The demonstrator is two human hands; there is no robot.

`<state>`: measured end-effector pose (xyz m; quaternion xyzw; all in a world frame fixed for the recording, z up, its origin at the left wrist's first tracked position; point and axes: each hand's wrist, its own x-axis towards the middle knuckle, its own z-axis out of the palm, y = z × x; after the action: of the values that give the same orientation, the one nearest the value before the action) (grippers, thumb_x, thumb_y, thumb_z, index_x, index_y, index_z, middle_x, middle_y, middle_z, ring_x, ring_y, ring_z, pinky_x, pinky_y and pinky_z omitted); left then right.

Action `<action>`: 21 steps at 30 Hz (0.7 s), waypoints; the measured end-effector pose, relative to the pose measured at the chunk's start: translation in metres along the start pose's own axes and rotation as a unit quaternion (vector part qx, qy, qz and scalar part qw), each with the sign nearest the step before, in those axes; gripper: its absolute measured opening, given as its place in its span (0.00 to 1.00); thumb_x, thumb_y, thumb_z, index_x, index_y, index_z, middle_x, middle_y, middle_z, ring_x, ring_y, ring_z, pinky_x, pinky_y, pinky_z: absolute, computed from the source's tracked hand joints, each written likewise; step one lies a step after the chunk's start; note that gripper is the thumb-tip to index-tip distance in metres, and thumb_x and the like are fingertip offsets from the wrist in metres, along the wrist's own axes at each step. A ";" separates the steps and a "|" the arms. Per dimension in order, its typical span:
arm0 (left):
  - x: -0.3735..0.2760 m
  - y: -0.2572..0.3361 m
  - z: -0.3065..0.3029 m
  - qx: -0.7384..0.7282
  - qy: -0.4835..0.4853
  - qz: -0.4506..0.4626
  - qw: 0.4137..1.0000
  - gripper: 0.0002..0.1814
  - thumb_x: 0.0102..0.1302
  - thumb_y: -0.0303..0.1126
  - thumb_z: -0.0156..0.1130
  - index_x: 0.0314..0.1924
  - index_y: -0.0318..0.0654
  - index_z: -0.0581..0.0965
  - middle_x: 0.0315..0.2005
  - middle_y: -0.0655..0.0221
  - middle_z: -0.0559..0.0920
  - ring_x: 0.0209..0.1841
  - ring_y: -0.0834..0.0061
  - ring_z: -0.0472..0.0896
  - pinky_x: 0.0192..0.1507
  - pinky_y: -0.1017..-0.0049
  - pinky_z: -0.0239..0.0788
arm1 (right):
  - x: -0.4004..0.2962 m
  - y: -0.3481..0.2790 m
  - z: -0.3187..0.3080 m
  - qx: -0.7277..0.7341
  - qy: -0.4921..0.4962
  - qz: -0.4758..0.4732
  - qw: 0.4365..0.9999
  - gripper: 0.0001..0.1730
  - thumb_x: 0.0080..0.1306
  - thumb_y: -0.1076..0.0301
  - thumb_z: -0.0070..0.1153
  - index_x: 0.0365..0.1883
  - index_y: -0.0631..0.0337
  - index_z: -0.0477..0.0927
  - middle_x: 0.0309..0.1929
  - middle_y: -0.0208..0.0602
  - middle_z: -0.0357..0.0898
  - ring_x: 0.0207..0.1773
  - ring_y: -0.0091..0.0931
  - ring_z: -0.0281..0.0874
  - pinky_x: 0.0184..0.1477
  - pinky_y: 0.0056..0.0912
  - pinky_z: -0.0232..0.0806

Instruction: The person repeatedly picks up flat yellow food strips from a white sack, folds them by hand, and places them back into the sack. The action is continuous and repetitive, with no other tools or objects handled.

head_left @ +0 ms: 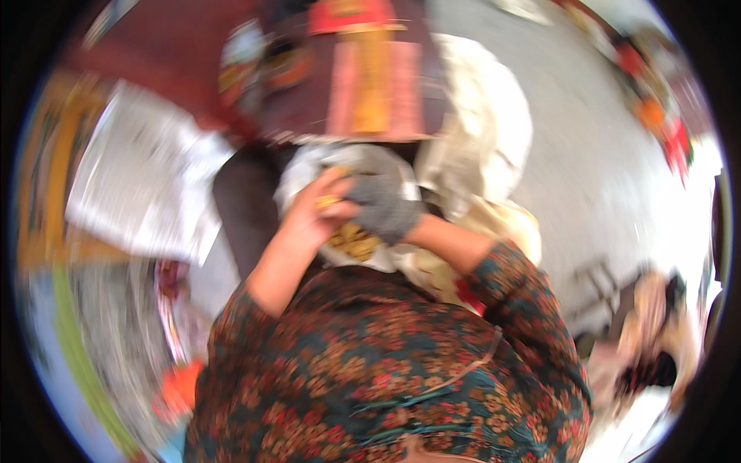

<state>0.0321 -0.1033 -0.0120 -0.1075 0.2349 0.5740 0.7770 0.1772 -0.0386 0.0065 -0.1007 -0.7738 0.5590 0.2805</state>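
Both hands meet over a white plastic-lined container [382, 260] on my lap, in a motion-blurred view. Small yellowish-brown pieces [354, 242] lie inside it, just below my fingers. My left hand [325, 204] is bare, with a gold-coloured ring, and its bent fingers reach against the glove. A grey knit glove [385, 208] covers my right hand [376, 199], whose fingers are turned in toward the left ones. Blur and the overlap of the hands hide whether anything small is held between them.
Ahead stands a dark red table [295, 110] bearing a pink-and-yellow strip [373, 87], a red item [350, 16] and a blurred jar [286, 61]. White sacking [486, 116] lies to the right. A white sheet [145, 179] lies left, near a wooden chair [58, 173].
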 end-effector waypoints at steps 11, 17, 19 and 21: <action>0.005 0.008 -0.004 0.148 0.083 0.021 0.985 0.15 0.58 0.29 0.60 0.46 0.39 0.71 0.41 0.70 0.76 0.42 0.72 0.71 0.42 0.70 0.64 | 0.020 0.022 -0.017 0.253 0.120 0.126 0.952 0.20 0.61 0.51 0.48 0.29 0.62 0.76 0.26 0.43 0.77 0.32 0.34 0.76 0.37 0.36 0.67; 0.005 -0.019 0.022 0.381 -0.016 -0.068 0.922 0.11 0.60 0.26 0.54 0.43 0.35 0.70 0.28 0.72 0.72 0.26 0.79 0.66 0.33 0.73 0.63 | 0.022 0.008 -0.046 0.010 0.109 0.149 0.983 0.20 0.62 0.51 0.47 0.28 0.62 0.76 0.25 0.45 0.77 0.31 0.35 0.77 0.35 0.37 0.68; -0.006 -0.027 0.025 0.600 0.040 0.022 0.798 0.11 0.59 0.27 0.54 0.42 0.34 0.70 0.29 0.72 0.73 0.25 0.78 0.67 0.31 0.74 0.62 | 0.011 0.002 -0.029 -0.137 0.101 0.120 0.978 0.21 0.64 0.51 0.42 0.27 0.61 0.75 0.25 0.49 0.76 0.32 0.43 0.76 0.36 0.41 0.68; -0.009 -0.023 0.033 0.814 0.056 0.089 0.571 0.10 0.60 0.27 0.51 0.41 0.31 0.72 0.30 0.66 0.77 0.28 0.73 0.73 0.32 0.72 0.65 | 0.006 0.015 -0.018 -0.135 0.076 0.095 0.983 0.21 0.64 0.52 0.42 0.27 0.62 0.75 0.24 0.48 0.76 0.32 0.45 0.76 0.36 0.41 0.67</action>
<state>0.0601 -0.1038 0.0184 0.5599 0.6546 0.1997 0.4670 0.1796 -0.0164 -0.0013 -0.2526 -0.8058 0.4639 0.2676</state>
